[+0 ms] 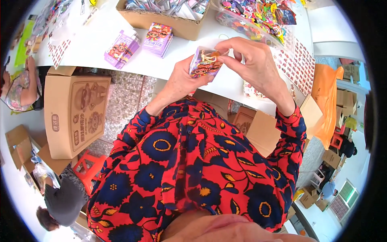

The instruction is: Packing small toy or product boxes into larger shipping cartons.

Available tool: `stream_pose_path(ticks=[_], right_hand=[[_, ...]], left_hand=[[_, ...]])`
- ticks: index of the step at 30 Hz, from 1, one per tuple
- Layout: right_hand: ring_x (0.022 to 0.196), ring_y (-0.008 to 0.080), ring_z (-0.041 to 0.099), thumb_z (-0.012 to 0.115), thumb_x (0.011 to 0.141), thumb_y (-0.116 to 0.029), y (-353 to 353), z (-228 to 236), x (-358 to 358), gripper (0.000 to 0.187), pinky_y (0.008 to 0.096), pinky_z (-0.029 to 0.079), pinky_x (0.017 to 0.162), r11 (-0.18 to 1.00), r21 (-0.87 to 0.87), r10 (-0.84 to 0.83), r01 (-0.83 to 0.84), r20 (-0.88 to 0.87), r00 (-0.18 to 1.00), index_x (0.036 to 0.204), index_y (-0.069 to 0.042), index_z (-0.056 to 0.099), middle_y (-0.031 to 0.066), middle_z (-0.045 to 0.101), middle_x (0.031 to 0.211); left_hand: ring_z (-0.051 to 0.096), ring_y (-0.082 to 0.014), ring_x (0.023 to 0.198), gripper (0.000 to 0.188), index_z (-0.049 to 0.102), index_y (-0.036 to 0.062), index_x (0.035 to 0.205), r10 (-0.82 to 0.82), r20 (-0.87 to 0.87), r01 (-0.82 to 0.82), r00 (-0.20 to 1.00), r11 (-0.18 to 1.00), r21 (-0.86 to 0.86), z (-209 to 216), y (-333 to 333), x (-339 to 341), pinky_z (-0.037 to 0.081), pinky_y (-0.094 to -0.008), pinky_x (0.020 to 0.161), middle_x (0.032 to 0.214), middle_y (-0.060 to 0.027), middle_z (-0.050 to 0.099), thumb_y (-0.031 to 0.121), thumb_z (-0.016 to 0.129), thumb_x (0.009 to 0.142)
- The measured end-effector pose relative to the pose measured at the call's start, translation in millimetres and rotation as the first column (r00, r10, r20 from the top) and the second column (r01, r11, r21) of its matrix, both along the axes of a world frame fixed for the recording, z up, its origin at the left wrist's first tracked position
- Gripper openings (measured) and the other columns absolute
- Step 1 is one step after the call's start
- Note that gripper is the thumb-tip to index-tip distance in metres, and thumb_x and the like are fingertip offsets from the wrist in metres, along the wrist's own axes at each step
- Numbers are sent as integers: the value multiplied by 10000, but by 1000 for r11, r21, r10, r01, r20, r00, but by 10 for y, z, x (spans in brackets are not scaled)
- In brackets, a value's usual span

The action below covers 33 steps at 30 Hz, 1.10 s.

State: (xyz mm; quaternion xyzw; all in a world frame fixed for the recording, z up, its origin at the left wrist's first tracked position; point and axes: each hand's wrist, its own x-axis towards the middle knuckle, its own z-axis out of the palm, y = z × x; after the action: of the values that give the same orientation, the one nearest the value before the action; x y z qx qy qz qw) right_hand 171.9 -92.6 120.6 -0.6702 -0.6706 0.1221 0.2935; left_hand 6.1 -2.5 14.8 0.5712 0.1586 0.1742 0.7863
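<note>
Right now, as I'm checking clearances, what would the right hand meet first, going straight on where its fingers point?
The small purple box in the left hand; the fingers of the right hand seem at its open end, though depth is unclear.

Toward 12 o'clock, the small box [204,72] hides some left hand [182,81] fingers — whether the right hand [256,62] grips anything can't be told. The top edge crops the carton [163,23] near 11 and tub [238,25] at 1; the person [329,188] at 4 is tiny.
</note>
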Motion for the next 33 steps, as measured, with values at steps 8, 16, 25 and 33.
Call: stream_pose_path(ticks=[8, 16, 25, 33], right_hand=[[584, 145, 549, 686, 781, -60, -109, -17, -59, 228, 246, 465, 531, 991, 113, 66, -65, -9, 998, 1006, -52, 650, 72, 660, 948], [662, 291, 605, 628, 833, -143, -156, 65, -6, 292, 367, 466, 583, 940, -230, 218, -252, -165, 962, 1099, -23, 601, 157, 642, 840], [560, 234, 588, 620, 844, -149, -218, 35, 24, 209, 320, 432, 514, 967, -149, 175, -208, -206, 963, 1021, -39, 623, 129, 630, 764], [555, 89, 575, 570, 888, -82, -265, 2, 140, 193, 227, 449, 499, 966, -129, 143, -224, -459, 877, 1070, -58, 628, 44, 663, 876]], left_hand=[[596, -76, 779, 338, 562, 3, 1126, -36, 22, 35, 999, 999, 38, 20, 9, -20, 511, -231, 667, 897, -30, 644, 28, 670, 806], [607, -97, 805, 349, 568, 4, 1111, -40, 33, 31, 999, 972, 234, 62, -46, 6, 508, -266, 728, 923, -47, 666, 57, 689, 788], [595, -88, 833, 336, 585, 5, 1078, -52, -86, 69, 995, 976, 208, 83, -63, 3, 488, -262, 757, 920, -37, 671, 70, 707, 771], [606, -82, 791, 316, 601, 7, 1080, -50, -103, 63, 993, 990, 127, 62, -74, 58, 503, -223, 691, 937, -38, 671, 26, 705, 783]])
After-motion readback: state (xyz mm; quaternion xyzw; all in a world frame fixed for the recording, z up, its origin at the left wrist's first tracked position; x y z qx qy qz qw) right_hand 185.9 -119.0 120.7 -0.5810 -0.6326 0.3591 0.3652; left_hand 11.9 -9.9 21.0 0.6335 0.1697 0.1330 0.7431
